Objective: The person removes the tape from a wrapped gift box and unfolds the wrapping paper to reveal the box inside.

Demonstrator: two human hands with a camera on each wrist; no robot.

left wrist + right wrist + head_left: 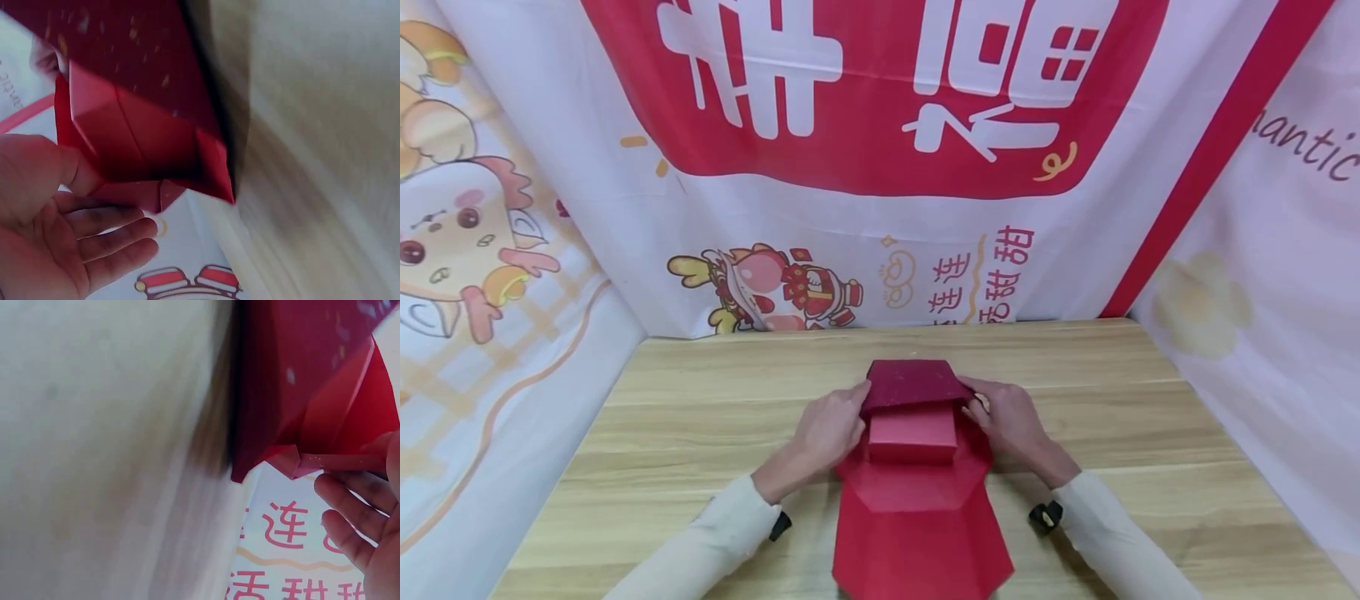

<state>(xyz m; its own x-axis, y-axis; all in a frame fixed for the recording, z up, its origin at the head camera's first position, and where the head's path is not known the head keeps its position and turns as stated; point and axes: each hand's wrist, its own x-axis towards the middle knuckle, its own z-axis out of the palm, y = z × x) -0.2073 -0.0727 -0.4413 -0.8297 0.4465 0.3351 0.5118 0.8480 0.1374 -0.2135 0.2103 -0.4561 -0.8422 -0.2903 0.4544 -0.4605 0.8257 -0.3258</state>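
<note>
A red paper wrapper [922,546] lies spread toward the person, its far flap [912,382] dark red with gold flecks and raised over a small red box [913,433]. My left hand [826,425] pinches the left side of that flap, and in the left wrist view the thumb [81,175] is inside the paper with the fingers [112,240] beneath. On the opposite side my right hand [1011,419] pinches the flap in the same way. The right wrist view shows its fingers [356,506] under the folded edge. The flap hides the box's far end.
The work surface is a pale wood-grain table [722,400]. White cloth with red lettering and cartoon prints [775,287] hangs at the back, and more printed cloth stands at both sides. Dark straps [1047,517] sit at the wrists.
</note>
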